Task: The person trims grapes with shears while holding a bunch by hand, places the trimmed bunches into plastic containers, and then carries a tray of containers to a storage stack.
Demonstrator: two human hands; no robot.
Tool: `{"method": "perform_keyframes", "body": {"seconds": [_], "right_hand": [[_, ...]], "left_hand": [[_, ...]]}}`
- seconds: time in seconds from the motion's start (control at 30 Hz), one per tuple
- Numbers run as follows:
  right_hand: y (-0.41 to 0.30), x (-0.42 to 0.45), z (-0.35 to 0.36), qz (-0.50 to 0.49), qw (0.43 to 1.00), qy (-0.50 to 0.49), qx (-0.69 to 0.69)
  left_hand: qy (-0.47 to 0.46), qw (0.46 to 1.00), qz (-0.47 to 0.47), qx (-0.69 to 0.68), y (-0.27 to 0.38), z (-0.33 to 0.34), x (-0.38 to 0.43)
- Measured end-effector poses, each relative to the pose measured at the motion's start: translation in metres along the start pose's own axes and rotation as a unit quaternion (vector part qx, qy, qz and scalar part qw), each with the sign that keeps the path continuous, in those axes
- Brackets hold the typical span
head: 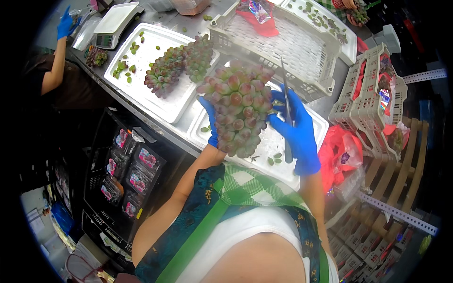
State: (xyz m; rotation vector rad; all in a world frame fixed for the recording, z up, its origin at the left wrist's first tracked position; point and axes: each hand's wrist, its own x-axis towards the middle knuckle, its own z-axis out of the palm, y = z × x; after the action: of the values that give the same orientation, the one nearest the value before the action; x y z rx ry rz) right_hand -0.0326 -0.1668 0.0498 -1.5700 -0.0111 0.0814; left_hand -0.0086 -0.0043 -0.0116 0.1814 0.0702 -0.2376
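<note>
A large bunch of red-green grapes (242, 109) is raised above a white tray (320, 123), with my left hand (211, 120) supporting it from behind. The bunch hides most of that hand's fingers. Beside the bunch, my right hand (299, 131) holds a slim pointed metal tool (287, 95), its tip upward. Whether this is closed scissors or a single blade, I cannot tell. My right fingertips are at the edge of the bunch. A few loose grapes (275, 159) lie in the tray below. Both hands wear blue gloves.
Two grape bunches (168, 70) lie in another white tray (141, 93). Behind stands a grey plastic crate (272, 46). A scale (115, 24) stands at far left, near a co-worker's gloved hand (65, 24). Stacked crates (371, 102) stand right; a black crate (116, 198) of packed punnets stands lower left.
</note>
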Motion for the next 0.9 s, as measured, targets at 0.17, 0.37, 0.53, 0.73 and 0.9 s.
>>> {"method": "perform_keyframes", "body": {"seconds": [0.17,0.37,0.53,0.73,0.9], "right_hand": [[-0.001,-0.024,0.025,-0.113,0.981,0.069,-0.143],[0.000,-0.020,0.020,-0.092,0.967,0.061,-0.229],[0.012,-0.019,0.017,-0.065,0.977,0.080,-0.185],[0.004,-0.017,0.028,-0.122,0.957,0.078,-0.252],[0.012,-0.018,0.021,-0.094,0.970,0.078,-0.208]], "left_hand": [[-0.083,0.997,-0.001,-0.003,0.002,-0.006,0.007],[0.002,0.996,0.036,0.083,0.005,-0.005,0.010],[0.031,0.983,0.037,0.177,0.005,0.001,0.005],[0.025,0.985,0.027,0.170,0.002,-0.001,0.006],[0.016,0.992,0.033,0.121,0.003,-0.010,0.011]]}}
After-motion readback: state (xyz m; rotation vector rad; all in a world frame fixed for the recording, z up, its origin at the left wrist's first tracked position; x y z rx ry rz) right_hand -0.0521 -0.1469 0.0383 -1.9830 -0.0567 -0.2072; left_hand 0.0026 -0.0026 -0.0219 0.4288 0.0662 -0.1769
